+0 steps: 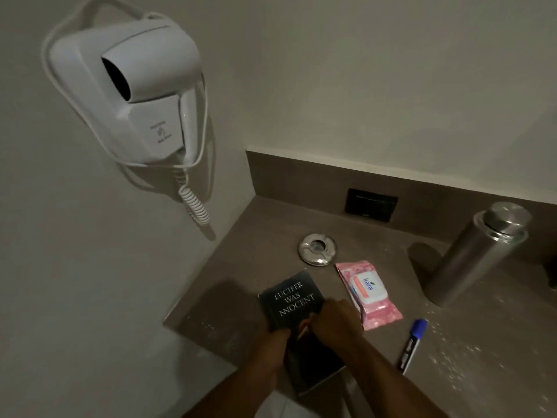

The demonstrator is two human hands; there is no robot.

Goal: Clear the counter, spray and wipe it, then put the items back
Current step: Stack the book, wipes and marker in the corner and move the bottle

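both hands, left (pixel 278 342) and right (pixel 334 319): fingers curled round black paperback book (pixel 291 300) | book over grey-brown stone surface (pixel 470 351) | pink wipes packet (pixel 369 294) just beside

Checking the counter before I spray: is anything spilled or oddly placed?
Nothing is spilled. The black book juts over the counter front edge, but both hands hold it. The marker lies capped.

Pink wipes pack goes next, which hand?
Right, probably. The right hand lies directly beside the pink wet-wipes pack, while the left hand grips the black paperback book on its far side.
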